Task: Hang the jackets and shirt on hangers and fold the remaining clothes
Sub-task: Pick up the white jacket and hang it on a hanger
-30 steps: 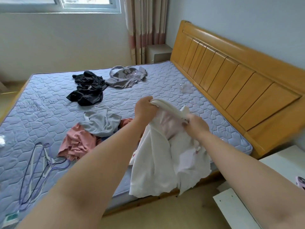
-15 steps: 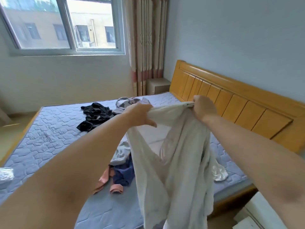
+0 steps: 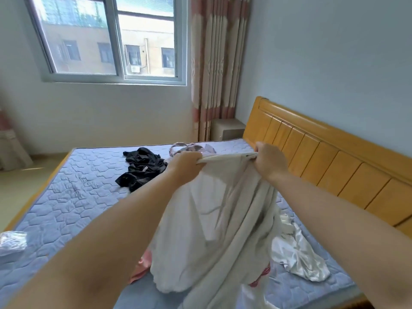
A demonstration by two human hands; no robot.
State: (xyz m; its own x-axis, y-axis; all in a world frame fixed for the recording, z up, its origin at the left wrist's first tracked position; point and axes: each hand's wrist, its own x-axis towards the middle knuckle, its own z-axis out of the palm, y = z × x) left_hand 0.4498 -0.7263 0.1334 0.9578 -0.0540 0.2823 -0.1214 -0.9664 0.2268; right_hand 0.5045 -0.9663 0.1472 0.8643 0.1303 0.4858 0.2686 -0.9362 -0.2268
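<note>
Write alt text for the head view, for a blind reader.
The left hand and right hand grip the top edge of a white garment, holding it up over a blue mattress. A black garment lies crumpled farther back; a wooden headboard runs along the right.

white garment [image 3: 214, 219], held up, hanging

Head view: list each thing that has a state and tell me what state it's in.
white garment, held up, top edge stretched out
left hand, grips its top edge
right hand, grips its top edge
black garment, crumpled on the mattress
shiny white garment, crumpled on the mattress
curtain, gathered to one side
</note>
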